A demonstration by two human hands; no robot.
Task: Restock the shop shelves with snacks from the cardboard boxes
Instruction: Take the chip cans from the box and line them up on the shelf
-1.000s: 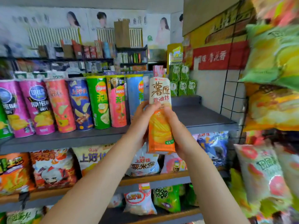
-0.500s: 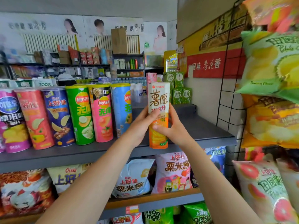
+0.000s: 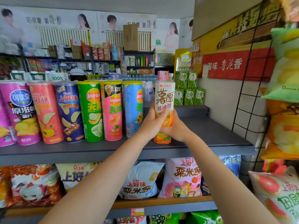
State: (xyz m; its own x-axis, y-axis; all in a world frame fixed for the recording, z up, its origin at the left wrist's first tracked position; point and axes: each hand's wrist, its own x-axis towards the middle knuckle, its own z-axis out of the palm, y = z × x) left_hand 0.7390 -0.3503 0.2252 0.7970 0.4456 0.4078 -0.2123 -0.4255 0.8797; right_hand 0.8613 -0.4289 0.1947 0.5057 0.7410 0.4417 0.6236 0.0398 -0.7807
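Moved: snack box (image 3: 164, 101) lowered, base now on grey shelf (image 3: 215, 136), beside blue can (image 3: 133, 109).
Left hand (image 3: 150, 123): fingers wrapped round box, arm extended.
Right hand (image 3: 175, 128): gripping box's lower half.

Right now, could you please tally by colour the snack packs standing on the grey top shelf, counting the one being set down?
Purple can: 1
Red can: 1
Dark blue can: 1
Green can: 1
Pink can: 1
Light blue can: 1
White-and-orange carton, held by left hand and right hand: 1
Total: 7
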